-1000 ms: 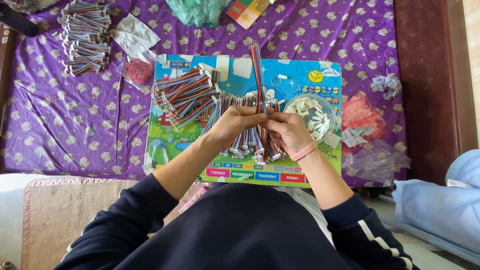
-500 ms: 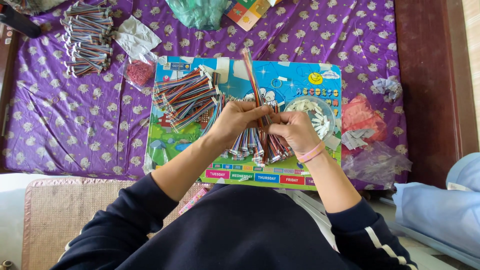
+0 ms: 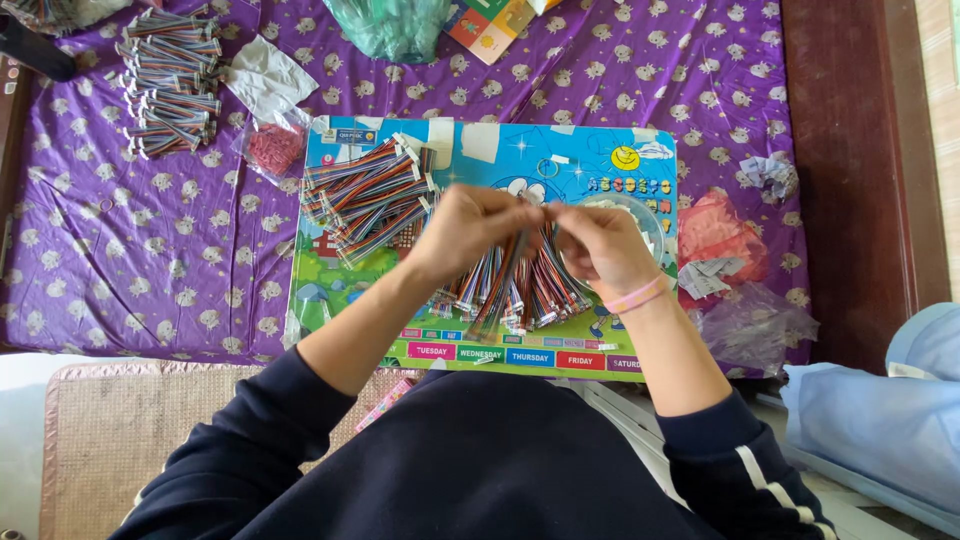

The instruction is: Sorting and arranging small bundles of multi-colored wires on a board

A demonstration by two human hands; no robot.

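Over the middle of the bright cartoon-printed play board (image 3: 600, 160), the left hand (image 3: 470, 225) and right hand (image 3: 605, 245) meet, fingertips pinched together on a thin strip of multicoloured ribbon cable (image 3: 505, 290) that hangs toward the near edge, blurred. Beneath them lies a loose heap of similar striped cables (image 3: 545, 290), seemingly unsorted; a fanned pile (image 3: 365, 195) rests on the board's left part, and tied bundles (image 3: 170, 80) sit far left on the purple patterned cloth (image 3: 120, 230), suggesting the work is partway through.
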